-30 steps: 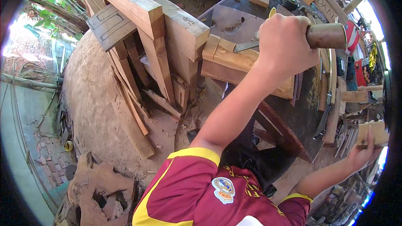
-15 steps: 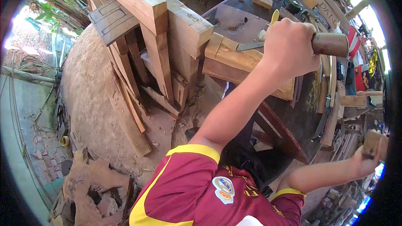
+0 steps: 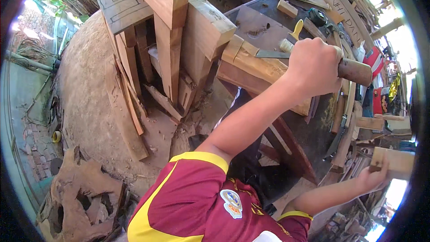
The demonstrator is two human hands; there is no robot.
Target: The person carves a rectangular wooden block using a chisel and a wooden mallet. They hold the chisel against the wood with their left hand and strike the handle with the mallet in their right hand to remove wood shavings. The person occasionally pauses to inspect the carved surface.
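Observation:
My left hand (image 3: pixel 313 67) is closed round the brown wooden handle of a chisel (image 3: pixel 354 71). Its flat steel blade (image 3: pixel 271 54) lies on a light wooden workpiece (image 3: pixel 251 65) that rests on a dark round worktable (image 3: pixel 268 22). My right hand (image 3: pixel 374 177) is out at the lower right, away from the table, gripping a pale wooden mallet block (image 3: pixel 396 161). My maroon and yellow shirt (image 3: pixel 201 201) fills the bottom.
A stack of thick timber beams (image 3: pixel 179 27) and planks stands left of the workpiece on sandy ground (image 3: pixel 89 98). Small blocks, a yellow-handled brush (image 3: pixel 293 33) and carved boards (image 3: pixel 345 13) lie on the table. A gnarled wood slab (image 3: pixel 76 197) sits at the lower left.
My right hand with the mallet block has dropped slightly lower and nearer. My left hand keeps the chisel on the workpiece; the view has shifted a little.

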